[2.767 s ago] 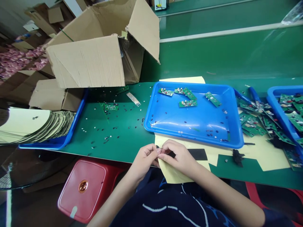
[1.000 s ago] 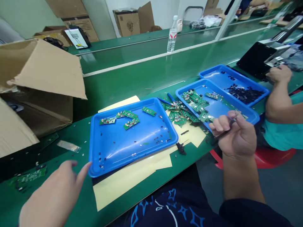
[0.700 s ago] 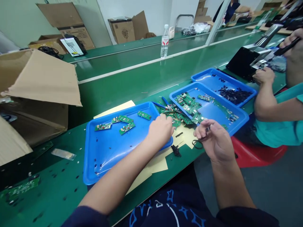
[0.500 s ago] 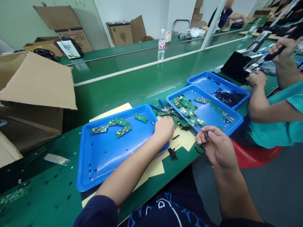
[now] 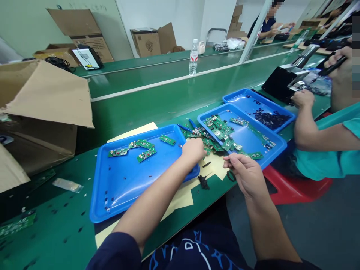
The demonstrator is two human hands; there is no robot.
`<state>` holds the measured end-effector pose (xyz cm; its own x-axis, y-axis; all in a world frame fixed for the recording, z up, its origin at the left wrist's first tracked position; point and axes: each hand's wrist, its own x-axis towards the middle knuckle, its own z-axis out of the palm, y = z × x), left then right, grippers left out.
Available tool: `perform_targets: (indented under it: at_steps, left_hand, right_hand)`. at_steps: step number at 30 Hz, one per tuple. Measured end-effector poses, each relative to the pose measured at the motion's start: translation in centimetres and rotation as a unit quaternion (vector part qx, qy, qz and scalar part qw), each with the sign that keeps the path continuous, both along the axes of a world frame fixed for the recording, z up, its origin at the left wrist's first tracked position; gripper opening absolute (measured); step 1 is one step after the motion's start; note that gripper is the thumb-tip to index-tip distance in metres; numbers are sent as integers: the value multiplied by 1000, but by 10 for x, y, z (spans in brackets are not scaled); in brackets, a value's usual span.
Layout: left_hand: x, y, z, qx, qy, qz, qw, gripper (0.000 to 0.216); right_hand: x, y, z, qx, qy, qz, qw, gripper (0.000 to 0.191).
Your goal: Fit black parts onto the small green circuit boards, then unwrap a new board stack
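My left hand [image 5: 192, 149] reaches over the right corner of the near blue tray [image 5: 132, 183] into the loose pile of small green circuit boards [image 5: 203, 138]; its fingers curl down and are partly hidden. My right hand [image 5: 244, 173] hovers just right of it, closed in a pinch on a small black ring-shaped piece [image 5: 231, 175]. A few green boards [image 5: 142, 149] lie at the tray's far side. Yellow paper sheets [image 5: 184, 197] lie under the tray, with a black scrap [image 5: 203, 182] on them.
A second blue tray [image 5: 253, 140] with boards and a third [image 5: 247, 100] with black parts stand to the right. A co-worker's arm [image 5: 312, 127] rests beside them, near a black machine [image 5: 284, 80]. An open cardboard box [image 5: 42, 108] stands left; a water bottle [image 5: 193, 57] stands behind.
My view swung right from the box toward the trays. My left hand crossed from the table's left to the pile of boards. My right hand came down closer to it, still pinching the black piece.
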<state>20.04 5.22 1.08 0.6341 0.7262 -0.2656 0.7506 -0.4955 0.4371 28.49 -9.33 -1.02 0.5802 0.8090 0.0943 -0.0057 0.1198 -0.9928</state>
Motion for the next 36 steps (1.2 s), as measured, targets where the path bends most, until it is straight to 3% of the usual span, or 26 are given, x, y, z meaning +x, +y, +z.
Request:
perform_targets:
  at_steps: [5,8,10,12,14,19,26,29,36]
  left_hand:
    - [-29,14,20,-127,-91,8,988,18]
    - [-65,14,31,-249,-192,33,949,26]
    - [-92,9,36,-390,-339,110,849,30]
    - [-118,0,37,-456,-428,176,761,32]
    - [-139,-12,36,-471,-460,211,722,33]
    - [-171,-34,26,-453,-484,252,705,26]
    - [-194,-42,-1,-356,-502,258,744,37]
    - [-198,-44,-8,-378,-516,256,725,44]
    - [-194,-47,-17,-393,-527,308,688,28]
  right_hand:
    - [4,-4,-6,12,29,-5,999,17]
    - [0,2,-3,16,22,13,1000,17]
    - [-6,12,4,16,6,46,999,16]
    - [-18,28,13,17,-23,85,996,16]
    - [-34,48,23,22,-61,129,990,16]
    - [-82,90,37,61,-165,233,956,17]
    - [-117,101,18,192,-328,247,891,14]
    - [-119,99,9,202,-366,244,875,19]
    - [-120,91,-1,194,-434,238,847,40]
